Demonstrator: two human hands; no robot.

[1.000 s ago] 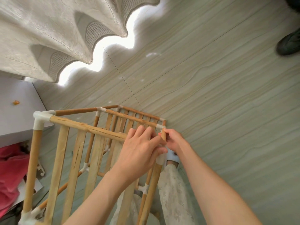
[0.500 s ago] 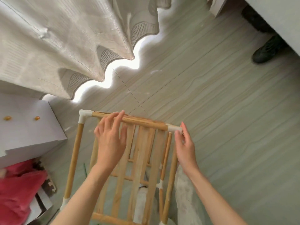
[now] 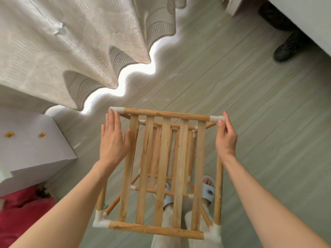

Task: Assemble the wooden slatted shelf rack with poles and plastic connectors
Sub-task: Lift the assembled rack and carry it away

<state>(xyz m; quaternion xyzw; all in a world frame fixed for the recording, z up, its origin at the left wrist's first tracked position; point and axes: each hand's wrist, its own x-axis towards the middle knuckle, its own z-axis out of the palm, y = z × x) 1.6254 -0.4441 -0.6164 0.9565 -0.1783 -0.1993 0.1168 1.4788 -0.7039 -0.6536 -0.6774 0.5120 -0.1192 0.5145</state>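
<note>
At the far left a red cloth lies on the floor, and just beside it stands a white box with two small orange bits on its top. Behind them a pale curtain hangs in folds, with bright light spilling along its hem onto the grey-green, wood-grained floor.

The wooden rack stands on the floor in the middle, directly in front of the person, seen from above. Its top shelf has five flat slats running away from the viewer between a near pole and a far pole; white plastic connectors cap the corners, and lower poles and another slatted shelf show through the gaps.

The left hand lies flat along the left side of the top shelf, fingers straight and together, fingertips reaching the far left connector, thumb touching the outermost slat; its grip is wide and curls round nothing. The right hand is at the far right corner, fingers bent and its grip narrow, pinching the white connector there.

Through the slats, the person's feet in light blue slippers show on the floor. At the far right edge a dark shoe sits beside a white piece of furniture.
</note>
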